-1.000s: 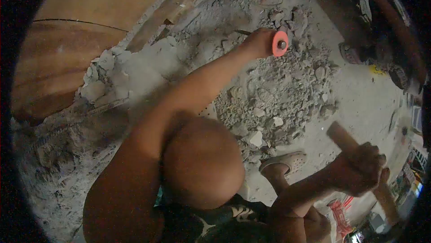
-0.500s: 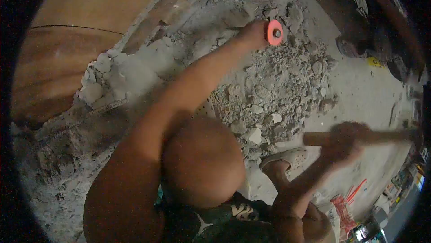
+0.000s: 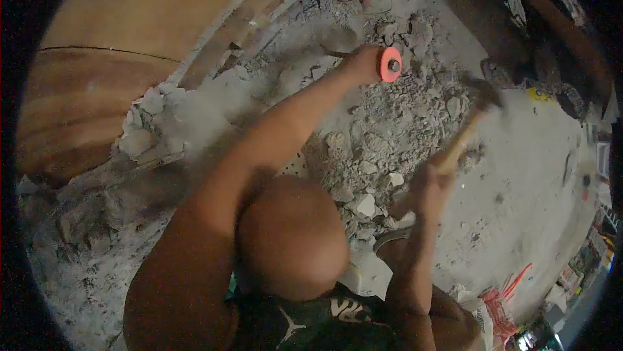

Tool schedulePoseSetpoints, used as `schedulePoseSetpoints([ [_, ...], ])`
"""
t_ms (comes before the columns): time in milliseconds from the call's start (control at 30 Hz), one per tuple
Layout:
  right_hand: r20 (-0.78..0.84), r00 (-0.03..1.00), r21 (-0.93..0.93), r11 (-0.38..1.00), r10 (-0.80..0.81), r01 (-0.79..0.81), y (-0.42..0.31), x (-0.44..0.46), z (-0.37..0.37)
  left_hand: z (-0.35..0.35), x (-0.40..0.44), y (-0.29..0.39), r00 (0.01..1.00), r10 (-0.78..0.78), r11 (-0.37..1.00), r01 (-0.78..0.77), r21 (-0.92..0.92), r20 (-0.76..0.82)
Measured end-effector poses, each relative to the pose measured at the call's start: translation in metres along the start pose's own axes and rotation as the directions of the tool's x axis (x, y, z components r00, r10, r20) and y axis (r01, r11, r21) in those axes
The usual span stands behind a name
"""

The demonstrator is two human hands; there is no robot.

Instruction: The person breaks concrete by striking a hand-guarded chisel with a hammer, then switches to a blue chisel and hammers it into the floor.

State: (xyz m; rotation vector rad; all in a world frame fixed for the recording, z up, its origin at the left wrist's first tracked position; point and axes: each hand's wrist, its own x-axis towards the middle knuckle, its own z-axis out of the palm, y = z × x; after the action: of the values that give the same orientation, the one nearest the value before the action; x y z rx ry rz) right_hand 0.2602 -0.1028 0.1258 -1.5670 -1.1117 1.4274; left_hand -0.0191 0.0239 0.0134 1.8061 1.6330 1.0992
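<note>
Currently clenching dark metal chisel with round pink guard [image 3: 387, 65] in left hand [image 3: 363, 67], pointing it leftward above grey rubble [image 3: 402, 117]; gripping wooden-handled hammer [image 3: 457, 145] in right hand [image 3: 429, 196], slanting it forward-right, holding its head right of chisel, apart.

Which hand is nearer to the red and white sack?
Right. The right hand, gripping the hammer, is above and left of the sack in view; the left hand, on the pink-guarded tool, is farther up.
</note>
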Motion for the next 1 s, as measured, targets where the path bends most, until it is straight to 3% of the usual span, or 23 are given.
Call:
schedulePoseSetpoints([
  [67, -0.069, 0.967, 0.191, 0.949, -0.244, 0.253, -0.024, 0.007, -0.039, 0.011, 0.004, -0.007, 0.995, 0.016, 0.992, -0.027, 0.122, 0.095],
  [100, -0.188, 0.801, -0.199, 0.821, -0.568, 0.535, -0.061, 0.01, -0.043, 0.014, 0.006, -0.009, 0.995, 0.016, 0.993, -0.028, 0.118, 0.097],
  [133, -0.113, 0.553, -0.45, 0.538, -0.826, 0.712, -0.084, 0.018, -0.066, 0.018, 0.006, -0.01, 0.986, -0.095, 0.99, 0.079, 0.116, 0.141],
  [200, -0.404, 0.592, -0.088, 0.674, -0.697, 0.734, -0.115, 0.016, -0.082, 0.028, 0.01, -0.017, 0.961, -0.196, 0.978, 0.176, 0.116, 0.193],
  [233, -0.534, 0.589, 0.1, 0.646, -0.607, 0.757, -0.13, 0.015, -0.089, 0.031, 0.011, -0.023, 0.989, -0.067, 0.993, 0.053, 0.105, 0.133],
  [267, -0.585, 0.545, 0.097, 0.615, -0.601, 0.782, -0.123, 0.017, -0.08, 0.035, 0.009, -0.029, 0.995, 0.061, 0.993, -0.069, 0.099, 0.073],
  [300, -0.576, 0.546, 0.003, 0.667, -0.608, 0.745, -0.092, 0.019, -0.061, 0.032, 0.009, -0.027, 0.995, 0.063, 0.992, -0.07, 0.1, 0.08],
  [333, -0.457, 0.572, -0.283, 0.721, -0.681, 0.633, -0.043, 0.022, -0.036, 0.025, 0.011, -0.021, 0.995, -0.016, 0.983, -0.002, 0.181, 0.098],
  [367, -0.247, 0.785, -0.322, 0.812, -0.568, 0.486, 0.009, 0.021, -0.006, 0.021, 0.009, -0.012, 0.989, -0.095, 0.964, 0.062, 0.258, 0.116],
  [400, 0.033, 0.96, -0.303, 0.912, -0.279, 0.276, 0.053, 0.018, 0.026, 0.015, 0.01, -0.003, 0.989, -0.089, 0.965, 0.056, 0.256, 0.12],
  [433, 0.196, 0.98, -0.208, 0.978, 0.03, 0.012, 0.08, 0.011, 0.044, 0.008, 0.012, 0.007, 0.977, -0.062, 0.979, 0.019, 0.203, 0.205],
  [467, 0.186, 0.963, -0.23, 0.944, -0.197, 0.237, 0.096, 0.009, 0.044, 0.0, 0.012, 0.015, 0.958, -0.032, 0.988, -0.013, 0.154, 0.285],
  [500, 0.187, 0.958, -0.214, 0.943, -0.218, 0.256, 0.092, 0.015, 0.041, -0.005, 0.005, 0.03, 0.967, -0.066, 0.956, -0.009, 0.294, 0.245],
  [567, 0.176, 0.983, -0.185, 0.98, -0.045, 0.078, 0.076, 0.0, 0.011, 0.011, -0.004, 0.004, 0.976, -0.062, 0.976, 0.016, 0.216, 0.207],
  [633, -0.042, 0.985, -0.016, 0.985, 0.17, -0.17, 0.003, -0.004, -0.002, 0.006, 0.003, 0.011, 0.977, -0.077, 0.984, 0.042, 0.174, 0.198],
  [700, -0.168, 0.98, 0.269, 0.952, -0.102, 0.145, -0.025, 0.007, -0.032, 0.006, 0.004, 0.007, 0.966, -0.171, 0.982, 0.151, 0.116, 0.196],
  [767, -0.391, 0.866, 0.489, 0.727, -0.311, 0.481, -0.072, 0.009, -0.052, 0.009, 0.005, 0.001, 0.943, -0.263, 0.965, 0.257, 0.055, 0.205],
  [833, -0.538, 0.752, 0.572, 0.492, -0.379, 0.657, -0.116, 0.006, -0.063, 0.011, 0.006, -0.005, 0.965, -0.118, 0.979, 0.074, 0.19, 0.234],
  [867, -0.484, 0.64, 0.397, 0.502, -0.596, 0.768, -0.124, 0.004, -0.068, 0.014, 0.006, -0.009, 0.964, -0.12, 0.979, 0.075, 0.191, 0.236],
  [900, -0.348, 0.6, 0.535, 0.373, -0.72, 0.758, -0.118, 0.01, -0.079, 0.02, 0.005, -0.014, 0.966, -0.084, 0.97, 0.024, 0.24, 0.243],
  [933, -0.438, 0.474, -0.076, 0.557, -0.764, 0.827, -0.087, 0.019, -0.069, 0.022, 0.003, -0.016, 0.967, -0.05, 0.957, -0.025, 0.289, 0.251],
  [967, -0.428, 0.333, -0.646, 0.543, -0.84, 0.537, -0.04, 0.028, -0.05, 0.018, 0.0, -0.013, 0.966, -0.055, 0.956, -0.021, 0.292, 0.251],
  [1000, -0.227, 0.665, -0.53, 0.663, -0.712, 0.529, 0.001, 0.016, -0.014, 0.015, -0.001, -0.006, 0.971, -0.102, 0.977, 0.057, 0.205, 0.215],
])
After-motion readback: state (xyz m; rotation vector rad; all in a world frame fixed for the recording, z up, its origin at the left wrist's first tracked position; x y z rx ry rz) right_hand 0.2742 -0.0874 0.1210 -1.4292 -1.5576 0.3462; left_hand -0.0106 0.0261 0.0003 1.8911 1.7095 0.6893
